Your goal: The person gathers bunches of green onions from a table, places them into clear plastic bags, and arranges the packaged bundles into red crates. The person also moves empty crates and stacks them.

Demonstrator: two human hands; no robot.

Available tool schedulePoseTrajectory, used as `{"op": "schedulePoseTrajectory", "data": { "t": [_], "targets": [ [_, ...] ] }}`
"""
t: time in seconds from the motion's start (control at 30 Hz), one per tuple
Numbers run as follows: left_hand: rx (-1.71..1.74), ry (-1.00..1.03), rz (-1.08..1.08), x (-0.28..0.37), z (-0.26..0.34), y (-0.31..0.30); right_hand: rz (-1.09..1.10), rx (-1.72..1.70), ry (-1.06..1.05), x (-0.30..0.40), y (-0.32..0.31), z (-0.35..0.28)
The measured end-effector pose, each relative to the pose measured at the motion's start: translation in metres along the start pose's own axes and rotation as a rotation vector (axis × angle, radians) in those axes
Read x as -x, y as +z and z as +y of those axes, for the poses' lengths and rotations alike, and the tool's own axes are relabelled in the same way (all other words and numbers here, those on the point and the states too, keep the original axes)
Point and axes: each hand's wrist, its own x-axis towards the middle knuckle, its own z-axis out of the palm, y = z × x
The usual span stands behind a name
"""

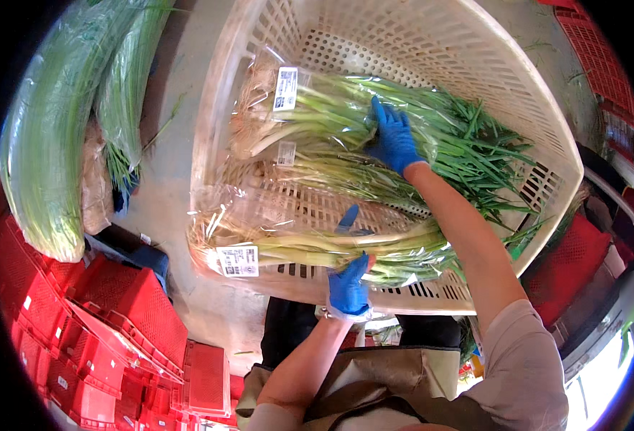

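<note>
A large off-white perforated plastic basket [516, 59] lies before me, with bagged bunches of green onions inside. My left hand [349, 285], in a blue glove, is closed around the clear-bagged bunch [295, 250] at the basket's near side; its thumb and fingers show on both sides of the stalks. My right hand [395, 134], also blue-gloved, rests with fingers spread on top of the upper bagged bunch [344, 99]. Another bagged bunch [322, 172] lies just below that one. Printed labels are on the bags, and the roots point left.
Large plastic-wrapped bundles of long green stalks [53, 134] stand at the left. Red plastic crates [128, 307] are stacked at the lower left. More red crates [597, 59] are at the upper right, and a red crate [567, 269] sits right of the basket.
</note>
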Motion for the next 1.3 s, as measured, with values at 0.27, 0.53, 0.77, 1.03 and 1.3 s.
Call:
{"op": "schedulePoseTrajectory", "data": {
  "t": [0.27,0.53,0.77,1.03,1.3],
  "targets": [
    [0.450,-0.200,-0.516,0.032,0.056,-0.005,-0.498,-0.321,0.114,0.044,-0.165,-0.005],
    [0.956,-0.327,-0.956,0.159,0.108,0.027,-0.991,-0.640,0.475,0.075,-0.378,-0.078],
    [1.151,-0.499,-0.725,0.162,0.057,0.063,-0.993,-0.861,0.965,0.188,-0.402,-0.098],
    [1.117,-0.570,-0.670,0.127,-0.010,0.044,-1.166,-1.070,1.028,0.269,-0.390,-0.140],
    [0.968,-0.575,-0.575,0.100,-0.027,0.029,-1.192,-0.798,0.833,0.255,-0.350,-0.141]
  ]
}}
